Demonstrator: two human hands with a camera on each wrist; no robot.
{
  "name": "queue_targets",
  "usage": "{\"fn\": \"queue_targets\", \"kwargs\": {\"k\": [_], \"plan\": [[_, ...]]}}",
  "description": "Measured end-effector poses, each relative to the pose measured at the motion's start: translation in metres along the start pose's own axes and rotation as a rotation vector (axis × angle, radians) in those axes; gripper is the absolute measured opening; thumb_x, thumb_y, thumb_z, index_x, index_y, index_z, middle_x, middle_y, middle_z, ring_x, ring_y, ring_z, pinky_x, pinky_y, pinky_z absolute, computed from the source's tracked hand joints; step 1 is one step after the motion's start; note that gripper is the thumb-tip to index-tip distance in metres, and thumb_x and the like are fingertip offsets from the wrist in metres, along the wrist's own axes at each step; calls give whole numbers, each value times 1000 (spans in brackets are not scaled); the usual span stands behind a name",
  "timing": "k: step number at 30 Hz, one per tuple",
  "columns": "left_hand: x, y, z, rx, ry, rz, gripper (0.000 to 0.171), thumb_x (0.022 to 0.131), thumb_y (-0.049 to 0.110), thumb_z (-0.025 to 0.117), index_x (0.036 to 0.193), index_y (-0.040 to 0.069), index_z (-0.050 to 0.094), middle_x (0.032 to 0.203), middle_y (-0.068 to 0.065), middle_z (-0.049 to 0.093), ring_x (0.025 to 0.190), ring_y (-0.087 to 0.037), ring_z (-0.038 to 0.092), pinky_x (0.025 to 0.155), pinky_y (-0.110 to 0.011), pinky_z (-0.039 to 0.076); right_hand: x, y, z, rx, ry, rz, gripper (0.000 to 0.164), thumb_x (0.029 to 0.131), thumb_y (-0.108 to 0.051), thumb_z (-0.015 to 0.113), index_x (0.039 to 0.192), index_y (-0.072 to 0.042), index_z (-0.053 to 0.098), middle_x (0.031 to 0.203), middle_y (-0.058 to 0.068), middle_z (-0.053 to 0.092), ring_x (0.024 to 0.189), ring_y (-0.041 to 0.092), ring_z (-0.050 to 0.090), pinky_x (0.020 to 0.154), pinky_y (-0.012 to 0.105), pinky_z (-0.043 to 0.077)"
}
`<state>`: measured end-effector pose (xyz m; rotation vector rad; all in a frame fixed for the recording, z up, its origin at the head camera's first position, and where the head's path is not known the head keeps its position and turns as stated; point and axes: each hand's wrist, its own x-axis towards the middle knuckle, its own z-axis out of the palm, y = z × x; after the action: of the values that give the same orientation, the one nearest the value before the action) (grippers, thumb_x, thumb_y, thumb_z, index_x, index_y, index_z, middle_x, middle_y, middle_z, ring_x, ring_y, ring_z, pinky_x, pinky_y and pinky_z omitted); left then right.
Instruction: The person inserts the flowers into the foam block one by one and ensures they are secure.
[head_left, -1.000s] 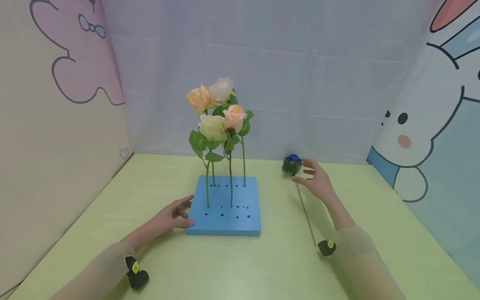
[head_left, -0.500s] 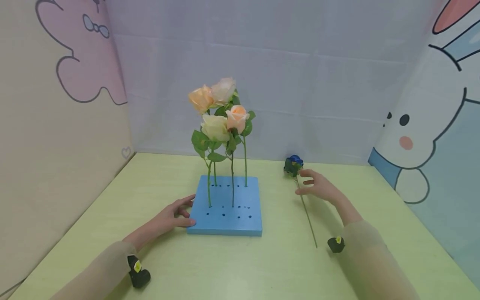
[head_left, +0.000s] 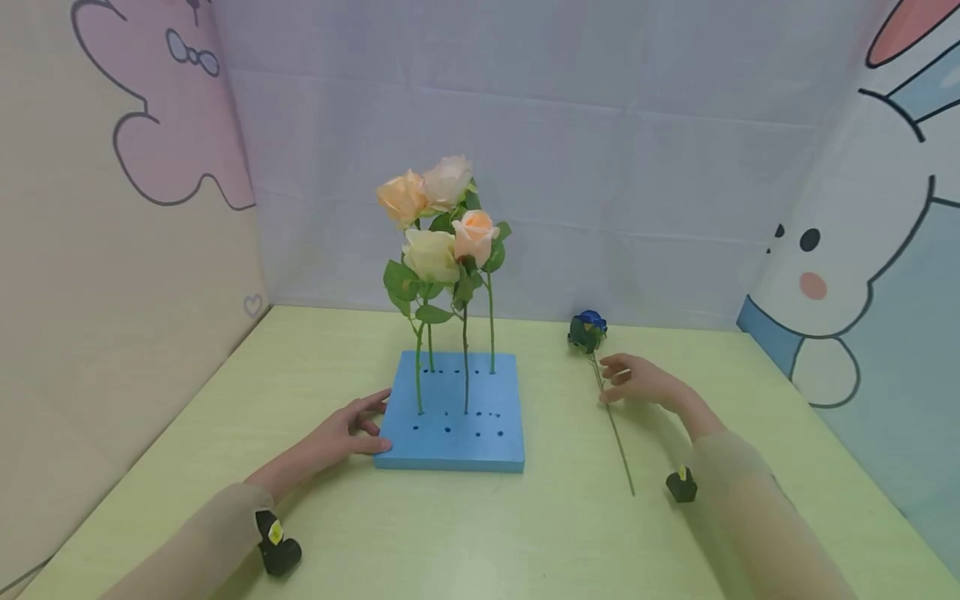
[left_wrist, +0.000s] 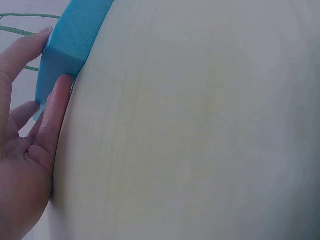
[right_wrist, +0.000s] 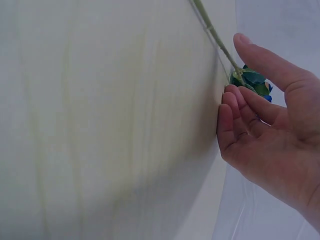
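While the left hand (head_left: 341, 433) rests on the pale green tabletop (head_left: 465, 533), its straight fingers and thumb press against the near left corner of the blue foam block (head_left: 450, 417), which stands just to its right. Four artificial roses (head_left: 438, 221) in peach and cream rise upright from holes along the block's far side. Further right, the right hand (head_left: 645, 382) lies relaxed with loosely bent fingers beside the stem of a blue rose (head_left: 587, 330), whose bloom lies just beyond the fingertips; whether they touch the stem cannot be told. Cartoon-printed fabric walls (head_left: 127, 167) enclose the table.
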<state>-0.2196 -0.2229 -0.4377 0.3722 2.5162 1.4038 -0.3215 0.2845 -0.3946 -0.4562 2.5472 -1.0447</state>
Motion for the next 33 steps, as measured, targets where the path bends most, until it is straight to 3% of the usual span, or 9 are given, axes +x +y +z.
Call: {"fn": "queue_targets", "kwargs": {"k": [10,24,33], "plan": [[1,-2,0,-9,-4,7,87,86,31,76,157,15,27,146,-18,44,108,-21,52,87,-33,45,0,5,1,2,-34,-9,73,85,-21,78,142,7,43,122,21,57,109,25,55,92,29,44],[-1,1,-1,-22,-15,17,87,87,28,76,157,13,26,147,-20,43,109,-23,51,88,-34,45,-6,-4,8,36,-38,-11,54,88,-13,73,132,9,50,97,10,66,82,11,57,75,25,47],[-1,0,0,-2,-2,-16,87,86,32,76,157,17,27,148,-18,43,111,-23,52,88,-34,44,2,-5,15,-9,55,6,43,88,-9,70,124,9,56,86,9,67,70,10,60,67,26,50]]}}
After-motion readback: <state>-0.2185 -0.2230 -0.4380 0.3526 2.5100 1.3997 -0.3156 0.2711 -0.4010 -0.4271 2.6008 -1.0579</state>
